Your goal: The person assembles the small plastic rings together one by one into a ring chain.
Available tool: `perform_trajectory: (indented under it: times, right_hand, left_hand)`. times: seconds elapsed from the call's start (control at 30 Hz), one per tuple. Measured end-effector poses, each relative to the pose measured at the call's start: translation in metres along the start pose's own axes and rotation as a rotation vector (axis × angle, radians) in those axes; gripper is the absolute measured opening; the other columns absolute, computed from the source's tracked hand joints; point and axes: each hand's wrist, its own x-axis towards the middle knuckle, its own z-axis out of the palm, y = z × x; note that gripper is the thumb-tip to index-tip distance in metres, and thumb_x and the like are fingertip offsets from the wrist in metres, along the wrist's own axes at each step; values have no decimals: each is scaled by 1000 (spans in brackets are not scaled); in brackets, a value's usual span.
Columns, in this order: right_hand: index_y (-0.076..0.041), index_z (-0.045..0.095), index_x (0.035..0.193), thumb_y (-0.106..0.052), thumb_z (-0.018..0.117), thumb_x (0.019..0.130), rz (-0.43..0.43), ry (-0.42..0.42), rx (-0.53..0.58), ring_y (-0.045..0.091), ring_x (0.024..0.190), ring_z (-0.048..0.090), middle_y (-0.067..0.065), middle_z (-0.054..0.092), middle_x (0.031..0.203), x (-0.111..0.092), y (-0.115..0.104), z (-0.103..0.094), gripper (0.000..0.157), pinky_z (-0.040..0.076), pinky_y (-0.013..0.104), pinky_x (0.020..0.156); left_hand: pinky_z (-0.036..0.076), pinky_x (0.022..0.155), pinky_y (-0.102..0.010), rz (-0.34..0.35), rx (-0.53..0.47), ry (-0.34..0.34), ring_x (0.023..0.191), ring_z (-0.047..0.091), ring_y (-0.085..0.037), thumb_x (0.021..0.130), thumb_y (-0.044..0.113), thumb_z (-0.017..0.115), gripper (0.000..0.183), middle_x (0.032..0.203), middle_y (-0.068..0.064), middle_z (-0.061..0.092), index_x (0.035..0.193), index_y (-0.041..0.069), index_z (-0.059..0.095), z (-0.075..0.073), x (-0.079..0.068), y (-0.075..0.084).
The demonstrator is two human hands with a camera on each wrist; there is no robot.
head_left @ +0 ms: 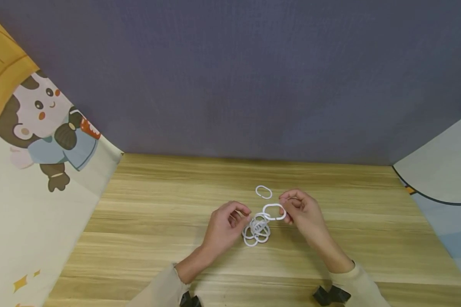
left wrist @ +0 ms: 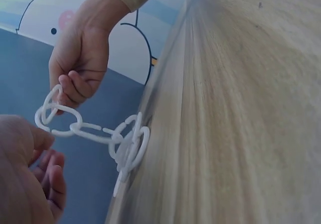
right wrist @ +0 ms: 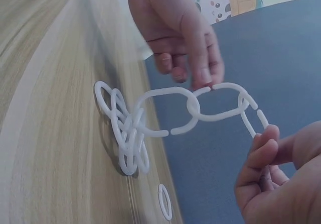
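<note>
Several white plastic chain links lie heaped on the wooden table, joined to a short chain lifted above it. My right hand pinches the end link of this chain between thumb and fingers. From that link hangs a middle link, and through it a further link leads down to the heap. My left hand is beside the chain, its fingers loosely bent and seemingly holding nothing. In the left wrist view its thumb appears close to a link; whether they touch is unclear.
One loose white link lies on the table behind the heap. A dark blue-grey panel rises at the table's far edge. Printed cartoon panels stand at the left and right sides.
</note>
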Motion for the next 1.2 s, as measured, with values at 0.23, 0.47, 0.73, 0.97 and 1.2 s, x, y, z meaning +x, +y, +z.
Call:
perform_trajectory:
  times: [0.23,0.47,0.73,0.97,1.2]
  right_hand:
    - [13,59,118,2,61,111,14,-40,3,9,62,58,5,67,78,-1,-2,-1,14,50,20,55]
    - [15,58,119,2,61,110,15,-90,5,10,62,58,10,67,79,-1,-3,1,15,50,21,55]
    - [16,57,120,-2,63,111,13,-171,-42,9,62,59,10,67,79,-1,-2,1,21,52,21,57]
    - [17,55,122,-3,62,111,16,-209,-54,10,61,60,9,68,79,0,-1,1,24,52,22,56]
    - [16,56,119,-4,62,112,0,-225,-34,9,60,61,12,72,80,2,0,-1,23,50,21,54]
  left_hand:
    - [54,58,-19,236,46,2,71,58,-1,89,1,91,19,94,1,72,102,10,81,5,0,8]
    - [54,59,-16,255,63,13,73,58,0,85,-1,93,23,98,-1,74,101,10,81,7,3,11]
    - [54,60,-17,261,59,21,75,60,-1,86,-2,92,21,100,-1,75,100,10,81,8,5,8]
    - [55,60,-19,241,42,36,75,61,-1,86,-1,93,20,97,0,76,98,10,82,8,5,7]
    - [52,56,-20,219,16,68,69,57,0,88,2,92,20,88,1,73,99,11,79,8,6,7]
